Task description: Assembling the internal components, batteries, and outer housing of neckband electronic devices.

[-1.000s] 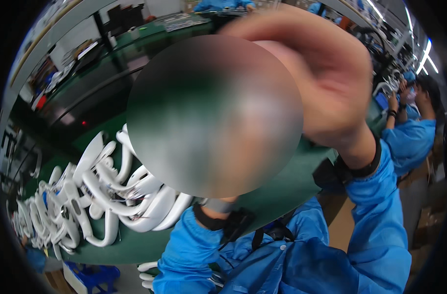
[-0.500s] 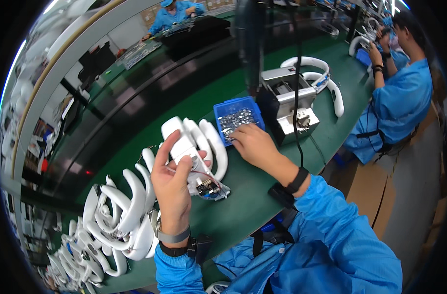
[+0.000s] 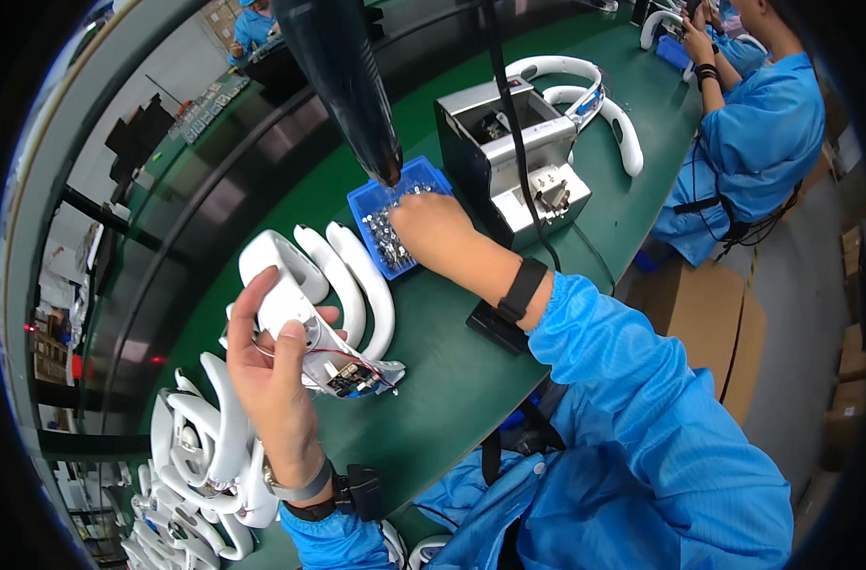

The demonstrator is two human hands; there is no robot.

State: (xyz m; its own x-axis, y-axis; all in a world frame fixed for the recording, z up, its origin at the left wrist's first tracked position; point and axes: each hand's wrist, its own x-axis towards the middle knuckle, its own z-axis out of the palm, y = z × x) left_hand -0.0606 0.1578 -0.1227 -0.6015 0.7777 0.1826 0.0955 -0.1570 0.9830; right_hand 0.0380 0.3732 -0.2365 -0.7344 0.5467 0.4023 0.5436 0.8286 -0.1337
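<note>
- Left hand (image 3: 279, 385) holds the shell (image 3: 279, 296) between thumb and fingers.
- Right hand (image 3: 435, 228) is over the tray (image 3: 368, 198); fingertips hidden, cannot tell their grip.

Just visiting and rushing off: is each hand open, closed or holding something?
Left hand: holding a white part with exposed circuit board.
Right hand: over the blue tray; its grip cannot be told.

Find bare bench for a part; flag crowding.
Bare green table: between the white housing in the left hand, the right forearm and the near edge; also between the curved white piece and the co-worker. Crowded: left end, pile of white frames, and around the blue bin, right hand at it, metal box alongside.
</note>
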